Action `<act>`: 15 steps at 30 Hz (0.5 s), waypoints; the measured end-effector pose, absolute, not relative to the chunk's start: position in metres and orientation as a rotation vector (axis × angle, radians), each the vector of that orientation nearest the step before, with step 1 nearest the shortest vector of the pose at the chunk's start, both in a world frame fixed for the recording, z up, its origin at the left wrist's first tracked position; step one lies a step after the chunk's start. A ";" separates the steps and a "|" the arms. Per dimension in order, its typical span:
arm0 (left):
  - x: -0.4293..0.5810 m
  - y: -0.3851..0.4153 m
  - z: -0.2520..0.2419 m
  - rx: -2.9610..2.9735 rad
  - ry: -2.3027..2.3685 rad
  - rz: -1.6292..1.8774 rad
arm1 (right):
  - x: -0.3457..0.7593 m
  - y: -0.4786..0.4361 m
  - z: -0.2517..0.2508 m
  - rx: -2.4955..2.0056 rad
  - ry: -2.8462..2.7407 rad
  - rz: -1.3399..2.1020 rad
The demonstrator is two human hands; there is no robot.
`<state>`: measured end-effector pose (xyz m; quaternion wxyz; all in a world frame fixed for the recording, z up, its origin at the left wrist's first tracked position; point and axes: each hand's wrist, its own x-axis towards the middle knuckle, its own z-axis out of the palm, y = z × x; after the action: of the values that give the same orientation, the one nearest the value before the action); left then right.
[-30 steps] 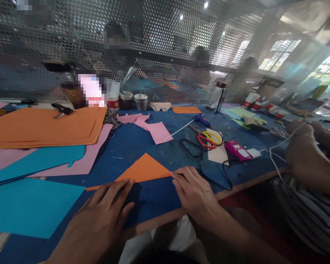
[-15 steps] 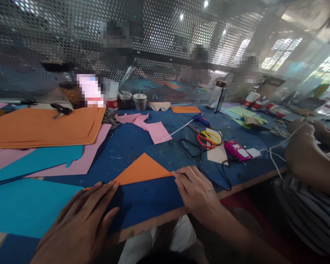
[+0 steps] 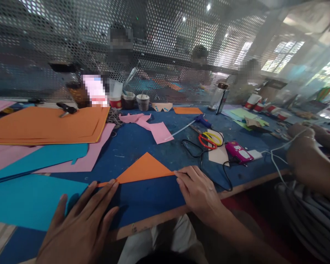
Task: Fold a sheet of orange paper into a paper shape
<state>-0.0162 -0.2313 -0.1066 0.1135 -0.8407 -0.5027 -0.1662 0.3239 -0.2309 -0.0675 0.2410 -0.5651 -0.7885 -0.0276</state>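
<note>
A folded orange paper triangle [image 3: 143,169] lies on the blue table [image 3: 143,139], its long folded edge toward me. My left hand [image 3: 84,220] lies flat with spread fingers, the fingertips pressing the left part of that edge. My right hand [image 3: 198,190] rests flat by the triangle's right corner, a fingertip pinning it down. Neither hand grips anything.
To the left lie a teal sheet [image 3: 24,200], pink sheets and an orange paper stack [image 3: 46,124]. Scissors [image 3: 209,139], a glue gun [image 3: 202,120], black cable and a pink device [image 3: 238,151] sit right of centre. Another person's arm [image 3: 310,161] is at the right. A perforated metal screen [image 3: 165,47] backs the table.
My left hand has slid leftward along the folded edge and spread flatter. The right hand has stayed at the right corner. The view shifted slightly.
</note>
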 end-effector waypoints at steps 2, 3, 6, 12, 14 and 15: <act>-0.013 -0.230 -0.103 -2.458 -1.458 -0.516 | 0.324 -0.229 -0.066 -1.560 -2.175 -0.118; -0.012 -0.229 -0.101 -2.458 -1.454 -0.523 | 0.323 -0.228 -0.065 -1.563 -2.189 -0.141; -0.008 -0.226 -0.096 -2.459 -1.456 -0.528 | 0.320 -0.222 -0.061 -1.537 -2.215 -0.163; -0.008 -0.221 -0.086 -2.480 -1.447 -0.546 | 0.312 -0.216 -0.056 -1.465 -2.280 -0.127; -0.007 -0.216 -0.084 -2.496 -1.411 -0.562 | 0.310 -0.218 -0.056 -1.461 -2.282 -0.137; -0.006 -0.213 -0.084 -2.503 -1.388 -0.577 | 0.309 -0.219 -0.056 -1.458 -2.278 -0.138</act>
<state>-0.0064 -0.2128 -0.0836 0.1107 -0.8519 -0.4726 -0.1964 0.3090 -0.2189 -0.0563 0.2151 -0.5260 -0.8214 -0.0496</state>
